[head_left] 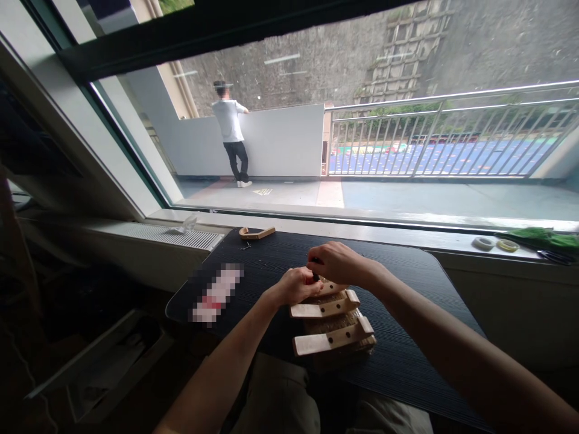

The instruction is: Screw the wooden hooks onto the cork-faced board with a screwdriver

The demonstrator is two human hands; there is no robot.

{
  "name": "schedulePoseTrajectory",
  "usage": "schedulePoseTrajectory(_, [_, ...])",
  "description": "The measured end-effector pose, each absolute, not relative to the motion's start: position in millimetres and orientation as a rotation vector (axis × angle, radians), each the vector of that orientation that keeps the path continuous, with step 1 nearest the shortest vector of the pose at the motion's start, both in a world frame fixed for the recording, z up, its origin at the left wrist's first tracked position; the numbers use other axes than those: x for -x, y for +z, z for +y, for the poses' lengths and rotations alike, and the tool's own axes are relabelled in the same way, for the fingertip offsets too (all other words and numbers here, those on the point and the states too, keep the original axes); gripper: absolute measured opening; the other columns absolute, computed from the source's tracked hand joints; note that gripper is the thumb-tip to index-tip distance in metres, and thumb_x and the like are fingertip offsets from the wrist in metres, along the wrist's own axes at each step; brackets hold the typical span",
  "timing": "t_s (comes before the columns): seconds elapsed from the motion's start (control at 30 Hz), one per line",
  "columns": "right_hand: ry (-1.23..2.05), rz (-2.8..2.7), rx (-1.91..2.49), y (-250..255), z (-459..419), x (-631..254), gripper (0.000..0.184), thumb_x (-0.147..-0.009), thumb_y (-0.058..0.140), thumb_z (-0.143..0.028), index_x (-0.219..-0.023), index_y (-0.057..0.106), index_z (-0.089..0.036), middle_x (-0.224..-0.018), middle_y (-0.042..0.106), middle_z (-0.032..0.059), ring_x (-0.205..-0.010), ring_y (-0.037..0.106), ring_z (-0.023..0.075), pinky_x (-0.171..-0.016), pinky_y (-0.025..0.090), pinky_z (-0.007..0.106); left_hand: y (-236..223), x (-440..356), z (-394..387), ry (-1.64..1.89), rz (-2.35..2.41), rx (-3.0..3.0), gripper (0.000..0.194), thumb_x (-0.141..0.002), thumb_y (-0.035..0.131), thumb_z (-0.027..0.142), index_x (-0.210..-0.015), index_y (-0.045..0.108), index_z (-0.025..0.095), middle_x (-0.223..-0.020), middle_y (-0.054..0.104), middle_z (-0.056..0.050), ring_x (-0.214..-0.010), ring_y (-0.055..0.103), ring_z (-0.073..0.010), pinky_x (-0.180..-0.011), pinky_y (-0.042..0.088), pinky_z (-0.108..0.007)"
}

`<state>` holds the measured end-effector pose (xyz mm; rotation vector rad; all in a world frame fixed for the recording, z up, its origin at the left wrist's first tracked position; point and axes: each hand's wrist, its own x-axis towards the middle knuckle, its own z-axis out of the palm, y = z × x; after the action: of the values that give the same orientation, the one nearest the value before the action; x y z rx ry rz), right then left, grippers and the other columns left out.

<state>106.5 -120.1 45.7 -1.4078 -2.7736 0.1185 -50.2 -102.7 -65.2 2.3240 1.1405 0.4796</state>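
My right hand is closed round the top of a small, dark, upright tool that looks like a screwdriver. Just below it, the fingers of my left hand are pinched together at the tool's lower part. What they grip there is hidden. Both hands are over the farthest wooden hook, which they partly cover. Nearer to me, a second wooden hook and a third wooden hook lie across a brown wooden board. Dark round spots show on their faces.
On the black table, a loose wooden hook lies at the far edge beside small screws. A blurred pinkish item is at the left. Tape rolls and green material rest on the windowsill. A person stands outside.
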Motion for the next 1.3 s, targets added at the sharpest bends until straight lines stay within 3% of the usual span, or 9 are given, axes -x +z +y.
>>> schedulePoseTrajectory(0.13, [0.08,-2.756,1.446,47.1,-120.0,-103.9,0.028,-0.088,0.042,-0.03,-0.091,0.066,-0.018,-0.079,0.069,0.0079,-0.068,0.061,0.0174,-0.054,0.032,0.025,-65.1,49.8,-102.6,0.495,1.148,-2.323,0.034,-0.084,0.055,0.042,-0.07,0.07,0.015,-0.063,0.063,-0.002,-0.062,0.055,-0.0131,-0.055,0.037,-0.021])
schedulePoseTrajectory(0.33, [0.132,-2.834,1.325,57.3,-123.6,-108.2,0.02,-0.083,0.05,-0.028,-0.09,0.068,-0.024,-0.083,0.071,0.0028,-0.074,0.063,0.0164,-0.058,0.033,0.023,-67.3,51.1,-102.7,0.503,1.13,-2.334,0.031,-0.085,0.054,0.041,-0.076,0.07,0.015,-0.069,0.065,-0.002,-0.064,0.056,-0.0131,-0.057,0.038,-0.021])
schedulePoseTrajectory(0.6, [-0.003,-2.715,1.519,40.4,-119.2,-112.9,0.032,-0.092,0.039,-0.033,-0.096,0.064,-0.013,-0.082,0.07,0.0126,-0.075,0.065,0.0232,-0.058,0.036,0.027,-64.1,48.2,-101.5,0.512,1.131,-2.367,0.033,-0.085,0.052,0.041,-0.072,0.067,0.014,-0.067,0.063,-0.002,-0.06,0.053,-0.0122,-0.055,0.036,-0.021])
schedulePoseTrajectory(0.87, [0.076,-2.855,1.343,49.8,-119.6,-110.3,0.02,-0.084,0.049,-0.025,-0.09,0.068,-0.023,-0.088,0.071,0.0043,-0.08,0.064,0.0178,-0.063,0.036,0.023,-64.0,48.7,-104.7,0.502,1.139,-2.377,0.029,-0.085,0.052,0.038,-0.075,0.068,0.016,-0.071,0.065,-0.002,-0.063,0.055,-0.0134,-0.056,0.036,-0.022])
schedulePoseTrajectory(1.1, [-0.015,-2.749,1.502,32.9,-117.3,-114.0,0.033,-0.092,0.037,-0.029,-0.089,0.065,-0.014,-0.082,0.07,0.0124,-0.076,0.065,0.0216,-0.058,0.035,0.026,-62.8,46.9,-102.0,0.48,1.122,-2.386,0.03,-0.085,0.054,0.036,-0.067,0.068,0.016,-0.07,0.065,-0.003,-0.064,0.055,-0.0133,-0.058,0.037,-0.021])
schedulePoseTrajectory(1.3, [0.089,-2.859,1.368,46.3,-115.5,-118.9,0.023,-0.087,0.047,-0.034,-0.09,0.068,-0.024,-0.084,0.071,0.0037,-0.075,0.064,0.0173,-0.057,0.034,0.024,-58.2,47.7,-105.2,0.463,1.136,-2.382,0.028,-0.085,0.054,0.036,-0.07,0.067,0.016,-0.068,0.063,-0.002,-0.063,0.054,-0.0138,-0.057,0.036,-0.022])
